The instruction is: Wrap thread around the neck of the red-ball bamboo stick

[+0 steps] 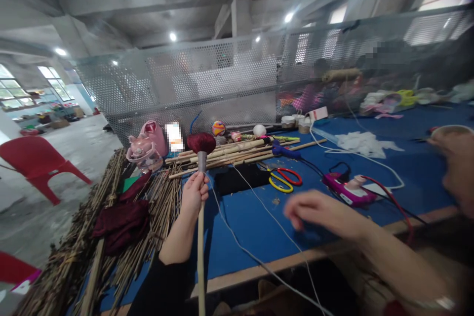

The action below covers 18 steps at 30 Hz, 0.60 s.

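Left hand (193, 190) gripped stick (201, 256), fingers wrapped round it just below grey band (202, 162) and dark red padded head (200, 143). Stick stood over worktop (237, 217), left of middle, lower end past front edge. Right hand (311, 210) hung near front edge, fingers bent, blurred; couldn't tell if pinching anything. Scissors (279, 172) lay just beyond it. Thin twigs (165, 202) lay along left end.

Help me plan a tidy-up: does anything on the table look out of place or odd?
Nothing looks clearly spilled or damaged. Two things look untidy, being crumpled rather than laid flat: the dark red cloth on the sticks and the heap of white material on the blue table.
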{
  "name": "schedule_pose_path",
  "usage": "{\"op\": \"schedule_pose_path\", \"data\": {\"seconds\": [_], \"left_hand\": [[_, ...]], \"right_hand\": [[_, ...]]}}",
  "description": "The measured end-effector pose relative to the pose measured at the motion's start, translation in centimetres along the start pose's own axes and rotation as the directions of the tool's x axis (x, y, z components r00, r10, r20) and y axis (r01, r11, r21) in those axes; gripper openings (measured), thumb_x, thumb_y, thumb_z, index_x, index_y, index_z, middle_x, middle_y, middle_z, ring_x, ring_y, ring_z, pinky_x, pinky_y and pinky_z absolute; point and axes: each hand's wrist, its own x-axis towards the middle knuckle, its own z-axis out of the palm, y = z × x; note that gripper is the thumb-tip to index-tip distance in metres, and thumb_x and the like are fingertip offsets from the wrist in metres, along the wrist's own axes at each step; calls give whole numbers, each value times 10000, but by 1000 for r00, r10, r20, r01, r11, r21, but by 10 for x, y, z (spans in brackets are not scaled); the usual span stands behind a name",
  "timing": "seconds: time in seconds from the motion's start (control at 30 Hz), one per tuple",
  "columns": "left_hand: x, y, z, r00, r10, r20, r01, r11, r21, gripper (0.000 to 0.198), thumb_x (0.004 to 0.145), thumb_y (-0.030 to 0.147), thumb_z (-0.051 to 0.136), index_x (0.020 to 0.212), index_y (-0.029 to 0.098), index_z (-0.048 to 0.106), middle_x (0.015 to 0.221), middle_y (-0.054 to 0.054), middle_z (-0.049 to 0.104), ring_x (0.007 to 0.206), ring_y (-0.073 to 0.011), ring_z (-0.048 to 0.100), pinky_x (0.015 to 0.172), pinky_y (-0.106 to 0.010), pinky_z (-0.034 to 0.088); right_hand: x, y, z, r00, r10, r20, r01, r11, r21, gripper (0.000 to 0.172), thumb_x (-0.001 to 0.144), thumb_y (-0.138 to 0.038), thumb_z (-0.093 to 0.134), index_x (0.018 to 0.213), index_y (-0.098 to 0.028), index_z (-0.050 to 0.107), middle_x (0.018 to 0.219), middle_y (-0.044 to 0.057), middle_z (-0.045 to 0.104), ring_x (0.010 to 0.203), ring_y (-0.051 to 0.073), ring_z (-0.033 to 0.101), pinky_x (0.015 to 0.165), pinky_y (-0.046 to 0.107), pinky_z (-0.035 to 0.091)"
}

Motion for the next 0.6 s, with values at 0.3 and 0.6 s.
{"op": "schedule_pose_path", "data": {"seconds": [0.3, 0.6], "left_hand": [[1, 2, -1, 1000, -20, -11, 20, 1000, 21, 366, 618, 374, 703, 769, 162, 446, 607, 58, 491, 346, 17, 261, 303, -105, 148], [2, 4, -2, 999, -37, -10, 37, 999, 4, 336, 638, 365, 692, 775, 160, 463, 623, 53, 493, 349, 18, 257, 303, -106, 151]], "right_hand": [[224, -9, 14, 949, 75, -306, -247, 780, -575, 300, 772, -357, 558, 905, -113, 671, 1022, 173, 630, 1035, 289, 536, 819, 329, 410], [290, -22, -4, 954, 213, -213, -251, 953, -171, 310, 860, -308, 502, 1120, -139, 521, 1106, 82, 545, 937, 187, 561, 783, 377, 485]]}}
